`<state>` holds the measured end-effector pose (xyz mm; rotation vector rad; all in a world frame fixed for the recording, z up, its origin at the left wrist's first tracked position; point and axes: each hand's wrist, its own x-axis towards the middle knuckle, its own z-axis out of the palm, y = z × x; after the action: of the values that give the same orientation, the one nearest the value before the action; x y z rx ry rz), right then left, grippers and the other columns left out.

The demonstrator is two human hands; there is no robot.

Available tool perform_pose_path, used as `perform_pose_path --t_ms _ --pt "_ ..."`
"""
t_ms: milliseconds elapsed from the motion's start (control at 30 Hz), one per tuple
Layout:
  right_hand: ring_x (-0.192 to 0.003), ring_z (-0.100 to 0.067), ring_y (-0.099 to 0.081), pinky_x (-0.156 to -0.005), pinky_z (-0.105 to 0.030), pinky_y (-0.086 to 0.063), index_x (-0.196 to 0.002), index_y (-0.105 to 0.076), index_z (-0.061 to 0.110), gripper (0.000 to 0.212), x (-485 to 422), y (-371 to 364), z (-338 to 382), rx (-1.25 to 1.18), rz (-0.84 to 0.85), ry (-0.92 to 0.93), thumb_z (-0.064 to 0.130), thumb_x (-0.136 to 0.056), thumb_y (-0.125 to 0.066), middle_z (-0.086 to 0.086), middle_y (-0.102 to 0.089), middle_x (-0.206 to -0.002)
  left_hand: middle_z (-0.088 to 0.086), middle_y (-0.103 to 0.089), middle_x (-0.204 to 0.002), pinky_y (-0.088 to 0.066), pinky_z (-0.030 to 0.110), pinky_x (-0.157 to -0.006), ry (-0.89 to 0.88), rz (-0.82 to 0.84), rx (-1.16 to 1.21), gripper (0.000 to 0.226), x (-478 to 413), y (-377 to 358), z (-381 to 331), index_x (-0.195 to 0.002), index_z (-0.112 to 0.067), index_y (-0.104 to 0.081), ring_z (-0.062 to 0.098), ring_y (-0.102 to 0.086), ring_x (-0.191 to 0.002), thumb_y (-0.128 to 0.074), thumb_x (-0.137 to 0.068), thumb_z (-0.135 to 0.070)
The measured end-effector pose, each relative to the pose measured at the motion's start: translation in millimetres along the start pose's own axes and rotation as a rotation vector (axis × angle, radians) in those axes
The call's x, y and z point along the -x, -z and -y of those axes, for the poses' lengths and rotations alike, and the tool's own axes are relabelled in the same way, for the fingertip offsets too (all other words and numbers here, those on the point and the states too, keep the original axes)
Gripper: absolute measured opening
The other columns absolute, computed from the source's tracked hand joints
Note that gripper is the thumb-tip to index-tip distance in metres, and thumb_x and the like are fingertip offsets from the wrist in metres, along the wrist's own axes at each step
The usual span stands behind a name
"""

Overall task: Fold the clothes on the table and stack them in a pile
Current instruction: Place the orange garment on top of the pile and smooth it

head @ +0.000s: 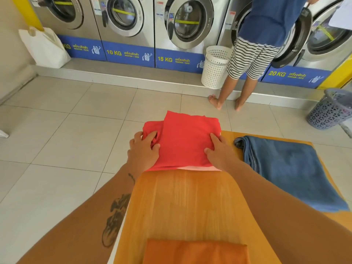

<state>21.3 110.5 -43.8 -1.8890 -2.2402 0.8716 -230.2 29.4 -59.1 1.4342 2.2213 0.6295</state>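
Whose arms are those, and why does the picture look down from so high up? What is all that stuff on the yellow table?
The camera sits on a person's head, so you see their own two arms reaching out. This is a laundry shop with big washing machines along the wall. The left hand and right hand hold the sides of a folded red garment at the far end of the wooden table. It lies on something white, of which only an edge shows. A blue garment lies to the right, and a folded orange cloth is nearest the person. Another person stands at a machine, beside a white basket.
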Motion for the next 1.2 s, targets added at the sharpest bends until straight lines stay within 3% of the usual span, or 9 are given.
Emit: perform_pose_path --t_ms 133,200,267,533,633,767,933,1033,1200 --pt "-0.140 -0.035 -0.030 -0.109 -0.048 -0.037 -0.155 -0.018 0.030 0.069 43 1 -17 -0.123 -0.044 0.025 0.036 -0.094 -0.050 -0.007 -0.017 -0.161 0.002 -0.033 -0.144 -0.045 0.039 -0.101 -0.070 -0.137 0.198 0.053 53 2 22 -0.143 -0.035 -0.041 0.015 -0.041 -0.124 -0.053 -0.094 -0.024" --pt "-0.130 -0.029 -0.041 -0.095 -0.038 -0.044 -0.154 -0.018 0.034 0.068 72 -3 -33 -0.164 -0.039 0.031 0.034 -0.095 -0.051 -0.005 -0.022 -0.158 -0.004 -0.037 -0.135 -0.049 0.020 -0.085 -0.098 -0.137 0.237 0.053 93 -2 36 -0.141 -0.036 -0.043 -0.005 -0.051 -0.097 -0.057 -0.092 -0.019" --pt "-0.109 -0.022 -0.050 -0.075 -0.031 -0.044 -0.153 -0.020 0.036 0.066 103 -10 -50 -0.159 -0.008 0.017 0.033 -0.096 -0.053 -0.007 -0.027 -0.153 -0.009 -0.036 -0.134 -0.047 0.013 -0.072 -0.054 -0.086 0.251 0.056 137 -8 50 -0.141 -0.039 -0.041 -0.006 -0.053 -0.083 -0.060 -0.091 -0.019" --pt "-0.098 -0.020 -0.053 -0.081 -0.030 -0.043 -0.146 -0.041 0.025 0.053 213 -34 -96 -0.105 0.211 -0.067 0.031 -0.096 -0.055 -0.012 -0.046 -0.129 -0.015 -0.034 -0.134 -0.048 0.027 -0.086 0.057 0.175 0.176 0.064 279 -20 57 -0.144 -0.045 -0.029 0.002 -0.056 -0.100 -0.054 -0.086 -0.051" --pt "-0.087 -0.012 -0.054 -0.067 -0.023 -0.044 -0.134 -0.050 0.027 0.045 245 -44 -99 -0.111 0.216 -0.078 0.036 -0.091 -0.060 -0.005 -0.048 -0.120 -0.007 -0.033 -0.138 -0.044 0.035 -0.093 0.142 0.259 0.073 0.076 289 -24 45 -0.147 -0.041 -0.024 0.018 -0.049 -0.111 -0.052 -0.080 -0.061" --pt "-0.074 -0.012 -0.061 -0.055 -0.026 -0.046 -0.112 -0.048 0.029 0.040 264 -56 -94 -0.266 0.239 -0.120 0.019 -0.077 -0.065 0.000 -0.061 -0.094 -0.008 -0.040 -0.135 -0.042 0.031 -0.085 0.353 0.407 0.392 0.081 277 -19 26 -0.148 -0.044 -0.024 0.016 -0.047 -0.109 -0.067 -0.078 -0.046" --pt "-0.060 -0.013 -0.053 -0.047 -0.030 -0.043 -0.099 -0.053 0.031 0.037 254 -41 -103 -0.441 0.102 -0.129 0.002 -0.076 -0.056 -0.001 -0.058 -0.079 -0.009 -0.043 -0.141 -0.047 0.031 -0.090 0.279 0.396 0.639 0.070 282 -35 2 -0.139 -0.054 -0.039 0.014 -0.051 -0.116 -0.070 -0.082 -0.028" --pt "-0.067 -0.016 -0.059 -0.050 -0.030 -0.048 -0.126 -0.046 0.031 0.052 243 -19 -117 -0.450 -0.057 -0.164 0.008 -0.081 -0.058 0.000 -0.058 -0.092 -0.012 -0.041 -0.146 -0.043 0.030 -0.097 0.227 0.149 0.711 0.060 284 -48 -14 -0.135 -0.053 -0.044 0.012 -0.048 -0.123 -0.066 -0.087 -0.023" --pt "-0.115 -0.032 -0.054 -0.085 -0.043 -0.051 -0.153 -0.015 0.025 0.082 243 -12 -134 -0.350 0.062 -0.293 0.023 -0.086 -0.063 -0.016 -0.044 -0.142 0.002 -0.043 -0.144 -0.040 0.042 -0.104 0.100 0.139 0.102 0.062 291 -68 -21 -0.150 -0.038 -0.026 0.026 -0.044 -0.126 -0.050 -0.092 -0.041"
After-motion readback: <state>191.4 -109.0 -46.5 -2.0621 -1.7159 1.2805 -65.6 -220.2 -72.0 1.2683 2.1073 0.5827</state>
